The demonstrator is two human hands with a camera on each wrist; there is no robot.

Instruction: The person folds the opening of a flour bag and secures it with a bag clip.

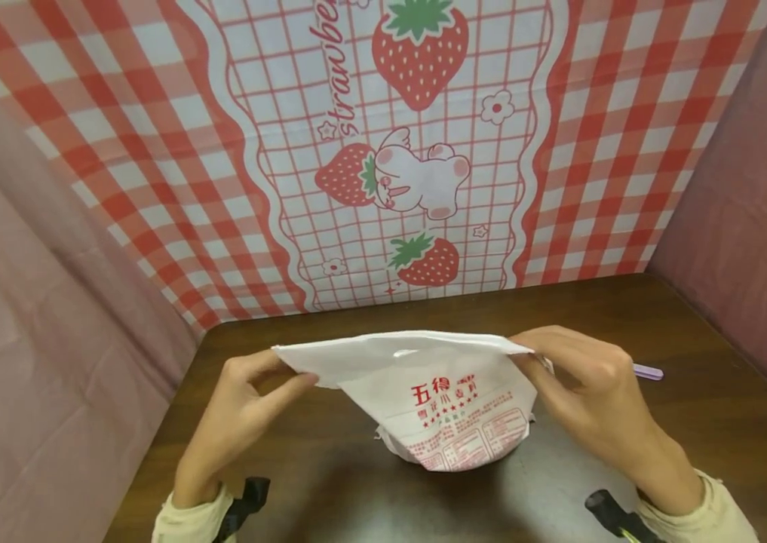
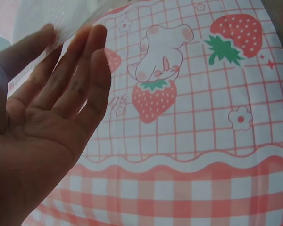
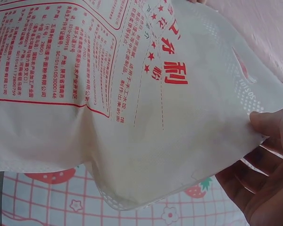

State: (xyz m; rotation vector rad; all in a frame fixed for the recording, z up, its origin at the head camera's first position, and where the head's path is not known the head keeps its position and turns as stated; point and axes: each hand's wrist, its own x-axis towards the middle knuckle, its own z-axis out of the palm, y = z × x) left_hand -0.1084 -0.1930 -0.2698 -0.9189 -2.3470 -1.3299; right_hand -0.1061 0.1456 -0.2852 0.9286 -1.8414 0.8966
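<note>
A white flour bag [image 1: 451, 407] with red Chinese print stands at the middle of the table, its top edge spread wide between two hands. At the bag's left top corner, the left hand [image 1: 240, 411] pinches the edge between thumb and fingers; in the left wrist view the other fingers of that hand [image 2: 61, 108] are stretched out. The right hand [image 1: 600, 407] pinches the opposite top corner. From the right wrist, the printed side of the bag [image 3: 146, 117] fills much of the picture, with thumb and fingers of the hand [image 3: 264, 174] at its edge.
A light purple stick-like thing [image 1: 648, 372] lies on the dark wooden table [image 1: 593, 302] beyond the right hand. A grey surface [image 1: 383, 505] lies under the bag. Behind stands a strawberry-print cloth [image 1: 383, 249], with pink curtains [image 1: 50, 302] on both sides.
</note>
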